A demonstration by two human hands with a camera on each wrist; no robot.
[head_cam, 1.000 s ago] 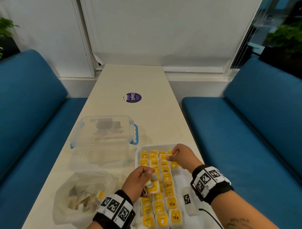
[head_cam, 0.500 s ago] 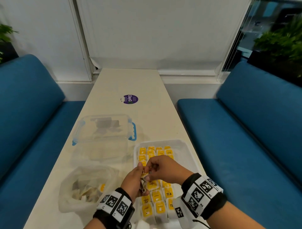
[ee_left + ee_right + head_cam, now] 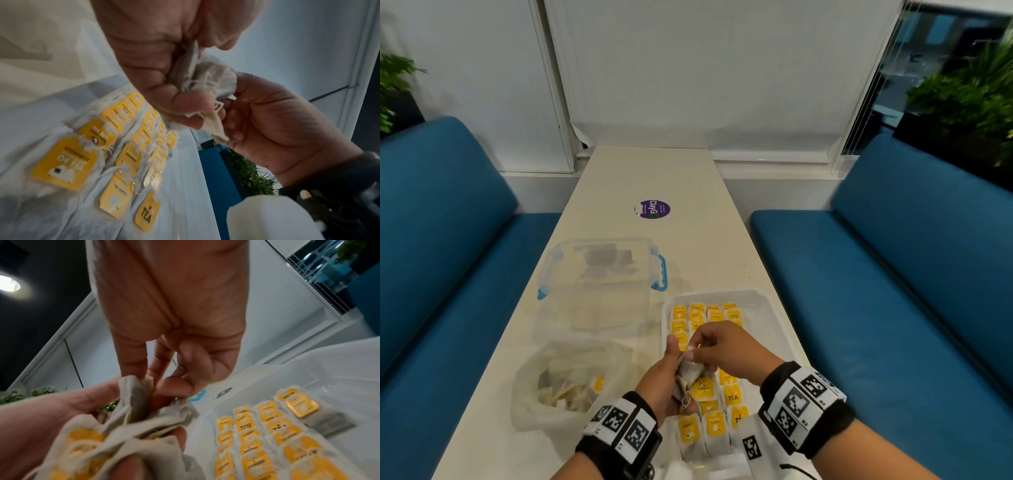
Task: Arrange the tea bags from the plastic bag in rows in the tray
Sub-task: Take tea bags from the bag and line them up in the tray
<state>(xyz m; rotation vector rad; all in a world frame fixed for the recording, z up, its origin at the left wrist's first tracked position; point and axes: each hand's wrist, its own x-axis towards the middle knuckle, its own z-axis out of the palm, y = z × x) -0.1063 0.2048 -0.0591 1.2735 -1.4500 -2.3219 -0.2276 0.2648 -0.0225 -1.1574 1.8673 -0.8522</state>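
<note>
A white tray [image 3: 774, 310] [image 3: 329, 363] on the table holds rows of tea bags with yellow tags [image 3: 714, 426] [image 3: 65, 162] [image 3: 255, 439]. Over the tray's left side my left hand [image 3: 666, 377] [image 3: 51, 426] grips a bunch of tea bags [image 3: 690, 375] [image 3: 205, 79] [image 3: 131, 431]. My right hand [image 3: 717, 346] [image 3: 277, 126] [image 3: 164, 382] meets it from the right and pinches one bag at the top of the bunch. The clear plastic bag [image 3: 566, 380] with more tea bags lies left of the tray.
A clear lidded box with blue clasps [image 3: 602, 274] stands behind the plastic bag, left of the tray's far end. A round purple sticker [image 3: 653, 209] is further up the narrow table [image 3: 647, 171]. Blue benches [image 3: 893, 291] run along both sides.
My right hand came back from the tray's far rows to the left hand and now pinches a bag in the bunch. The left hand lifted slightly with its bunch.
</note>
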